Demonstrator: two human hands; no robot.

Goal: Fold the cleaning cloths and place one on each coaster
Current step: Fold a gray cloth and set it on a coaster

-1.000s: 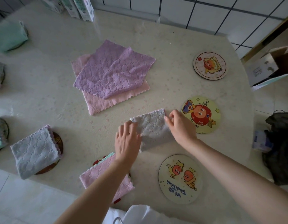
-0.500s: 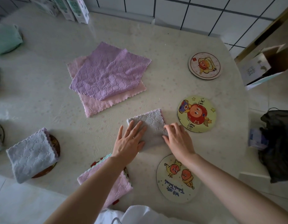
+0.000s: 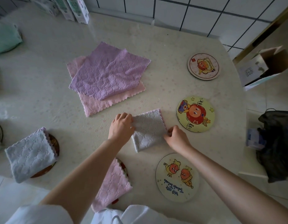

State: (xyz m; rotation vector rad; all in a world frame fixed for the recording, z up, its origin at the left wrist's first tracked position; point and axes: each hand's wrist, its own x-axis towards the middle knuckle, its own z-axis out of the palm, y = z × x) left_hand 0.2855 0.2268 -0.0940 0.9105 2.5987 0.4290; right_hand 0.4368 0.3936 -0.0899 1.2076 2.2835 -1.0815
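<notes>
Grey folded cloth [image 3: 148, 130] lies on the table [image 3: 43, 97], its edges pinched by left hand [image 3: 121, 126] and right hand [image 3: 176, 137].

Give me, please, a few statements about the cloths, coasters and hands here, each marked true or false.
1. The left hand and the right hand both hold the folded grey cloth. True.
2. The grey cloth rests on a coaster. False: it lies on the table, beside the yellow coaster and apart from it.
3. The yellow coaster, the near coaster and the far coaster bear no cloth. True.
4. The unfolded pink cloth lies on the purple cloth. False: the purple one lies on top.
5. A folded pale cloth sits on a dark coaster. True.
</notes>
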